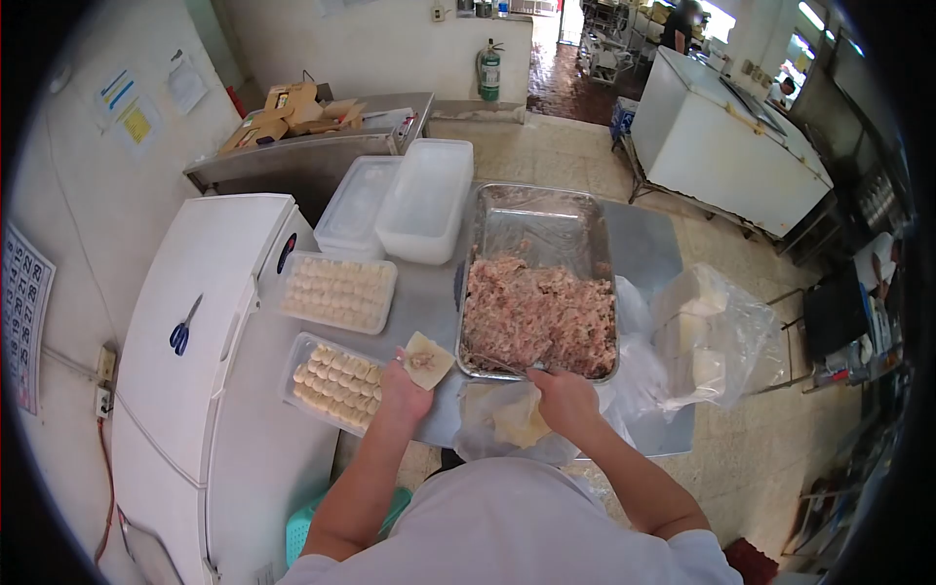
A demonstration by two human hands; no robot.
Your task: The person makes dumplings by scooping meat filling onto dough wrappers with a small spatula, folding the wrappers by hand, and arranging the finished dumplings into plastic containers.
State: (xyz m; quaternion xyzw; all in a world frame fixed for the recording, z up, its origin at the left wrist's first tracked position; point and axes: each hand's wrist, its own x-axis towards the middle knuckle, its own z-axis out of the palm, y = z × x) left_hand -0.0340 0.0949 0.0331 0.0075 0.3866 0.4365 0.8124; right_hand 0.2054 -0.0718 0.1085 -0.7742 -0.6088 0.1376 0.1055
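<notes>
My left hand (403, 394) holds a square dough wrapper (429, 358) with a small dab of meat on it. In my right hand (567, 402) is a thin flat utensil (499, 366), its tip at the near edge of the ground meat (536, 312); its exact kind is hard to make out. That meat fills the near part of a deep metal tray (613, 253). Below my right hand, more wrappers (522, 421) lie in clear plastic. Rows of filled dumplings (341, 382) sit in a plastic container to the left of my left hand.
Behind that container stands another with dumplings (336, 292). Empty white plastic bins (426, 200) are stacked at the back of the table. Bagged white blocks (707, 331) are at right. Scissors (185, 327) lie on the white fridge (234, 234). A person (678, 27) is far back.
</notes>
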